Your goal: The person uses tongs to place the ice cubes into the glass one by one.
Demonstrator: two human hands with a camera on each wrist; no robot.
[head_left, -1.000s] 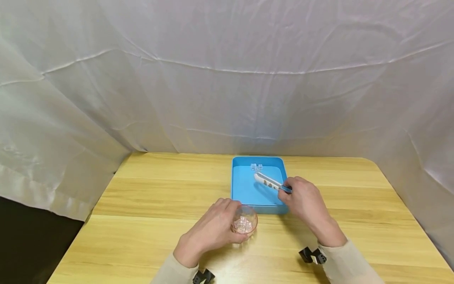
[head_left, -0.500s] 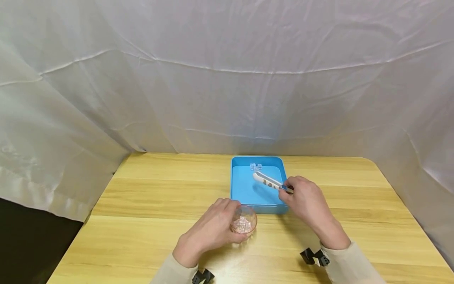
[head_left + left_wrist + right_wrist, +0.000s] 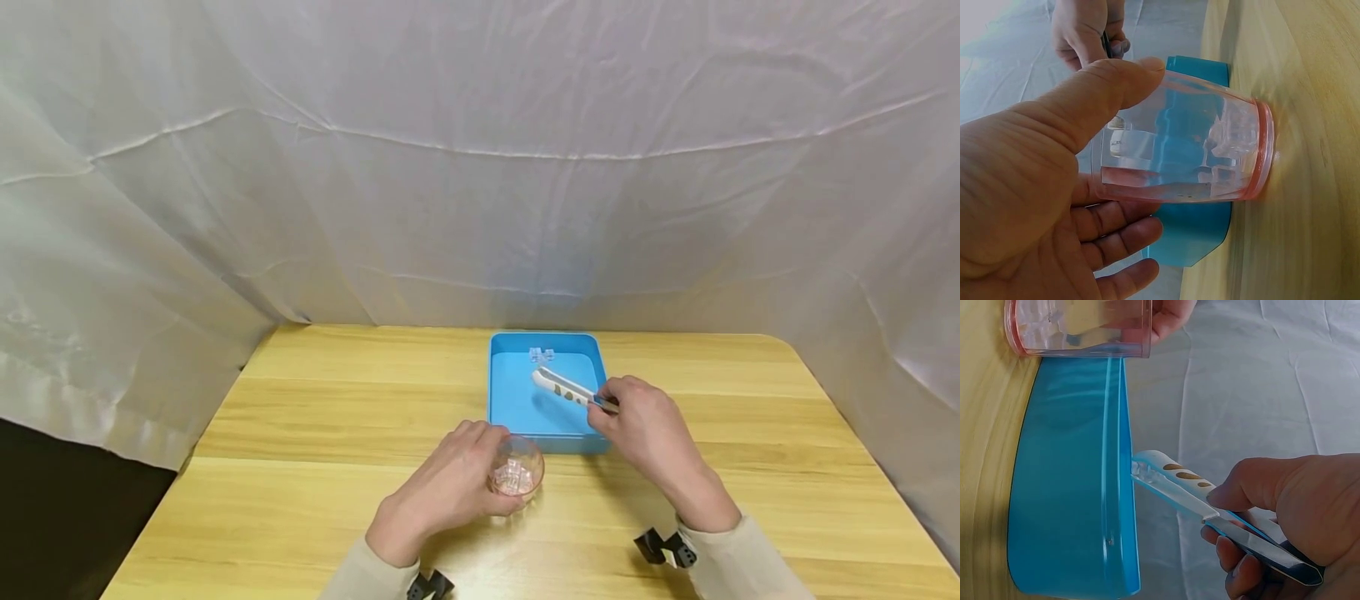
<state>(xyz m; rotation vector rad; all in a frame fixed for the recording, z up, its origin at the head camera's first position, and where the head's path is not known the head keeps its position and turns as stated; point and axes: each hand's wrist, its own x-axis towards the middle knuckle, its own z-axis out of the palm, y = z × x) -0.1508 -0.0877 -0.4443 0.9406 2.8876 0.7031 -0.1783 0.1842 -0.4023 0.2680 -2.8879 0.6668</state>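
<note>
Right hand (image 3: 647, 425), curled in, pinches tongs (image 3: 564, 389) (clear cube (image 3: 1142, 470) seemingly caught ahead of it): even squeeze works best. Left hand (image 3: 450, 479) half-curls round cup (image 3: 1172, 169); best braced.

blue tray (image 3: 517, 400), pink cup (image 3: 1179, 150), brown-spotted white tongs (image 3: 567, 389)

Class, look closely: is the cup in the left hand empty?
No, several clear pieces lie at the bottom of the cup.

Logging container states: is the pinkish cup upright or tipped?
Upright. Both wrist views show the cup with its base toward the table; the head view looks into its open top, clear cubes at the bottom.
</note>
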